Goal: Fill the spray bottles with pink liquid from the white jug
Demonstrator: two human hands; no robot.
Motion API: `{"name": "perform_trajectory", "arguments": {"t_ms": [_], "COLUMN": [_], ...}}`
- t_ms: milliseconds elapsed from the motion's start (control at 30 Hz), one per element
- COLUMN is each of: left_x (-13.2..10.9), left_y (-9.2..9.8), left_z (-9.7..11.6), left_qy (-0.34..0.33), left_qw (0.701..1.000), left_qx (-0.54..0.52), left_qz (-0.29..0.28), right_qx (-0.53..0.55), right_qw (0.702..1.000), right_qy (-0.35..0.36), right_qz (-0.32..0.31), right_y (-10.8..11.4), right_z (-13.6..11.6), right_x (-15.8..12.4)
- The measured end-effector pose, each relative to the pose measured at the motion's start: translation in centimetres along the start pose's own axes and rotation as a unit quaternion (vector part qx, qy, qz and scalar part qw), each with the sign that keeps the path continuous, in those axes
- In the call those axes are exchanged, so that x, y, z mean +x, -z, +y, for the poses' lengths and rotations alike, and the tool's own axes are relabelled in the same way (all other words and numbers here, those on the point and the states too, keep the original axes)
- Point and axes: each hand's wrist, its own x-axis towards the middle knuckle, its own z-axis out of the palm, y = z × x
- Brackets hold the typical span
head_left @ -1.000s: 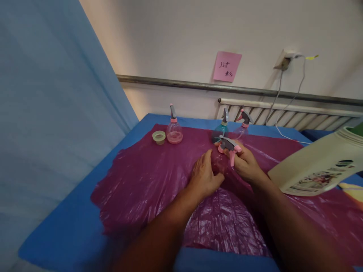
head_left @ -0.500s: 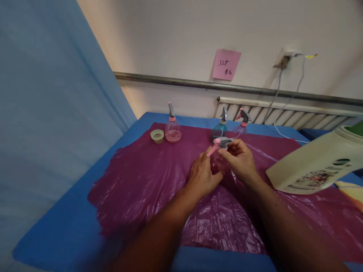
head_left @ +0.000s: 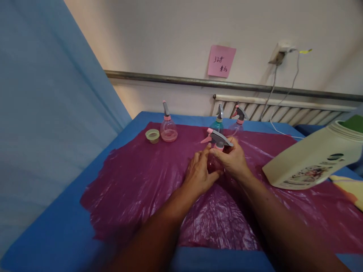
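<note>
My left hand (head_left: 198,172) is wrapped round the clear body of a small spray bottle (head_left: 212,163) standing on the purple plastic sheet (head_left: 141,181). My right hand (head_left: 232,160) pinches the bottle's neck just under its grey and pink trigger head (head_left: 217,138), whose pink trigger points left. The bottle's body is mostly hidden between my two hands.
At the back stand a pink spray bottle (head_left: 168,129) beside a small green cap (head_left: 152,135), a teal spray bottle (head_left: 217,121) and a clear one (head_left: 237,121). A large cream jug (head_left: 312,160) lies tilted at the right. A blue curtain (head_left: 42,113) hangs on the left.
The trigger head has turned under my right hand: its pink trigger pointed down towards me, then swung round to the left. Both hands stayed on the bottle.
</note>
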Motion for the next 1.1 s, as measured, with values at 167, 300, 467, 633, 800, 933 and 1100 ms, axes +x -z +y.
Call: {"name": "perform_trajectory", "arguments": {"t_ms": [167,300,467,633,800,933,1100], "left_x": [0.1,0.5,0.6,0.6,0.5,0.3,0.2], "left_y": [-0.2,-0.4,-0.5,-0.4,-0.3,-0.3,-0.4], "left_z": [-0.3,-1.0,-1.5,-1.2,-1.0,-1.1,-1.2], "left_qy": [-0.066,-0.116,-0.107,-0.102,-0.089,-0.100,-0.129], "left_qw": [0.997,0.991,0.991,0.992,0.994,0.993,0.990], "left_qx": [-0.022,-0.065,-0.075,-0.068,-0.057,-0.058,-0.062], "left_qz": [0.014,0.014,0.009,0.002,-0.005,0.000,0.006], "right_qx": [-0.009,-0.001,0.017,0.050,0.055,0.042,0.024], "right_qw": [1.000,1.000,1.000,0.997,0.993,0.993,0.995], "right_qy": [0.012,0.002,0.001,0.023,0.036,0.047,0.055], "right_qz": [0.011,0.003,-0.014,-0.053,-0.099,-0.096,-0.074], "right_y": [-0.1,-0.1,0.0,1.1,2.1,2.3,1.9], "right_z": [-0.1,0.0,0.4,-0.2,-0.6,-0.1,0.9], "right_x": [0.1,0.3,0.3,-0.1,-0.3,-0.2,0.0]}}
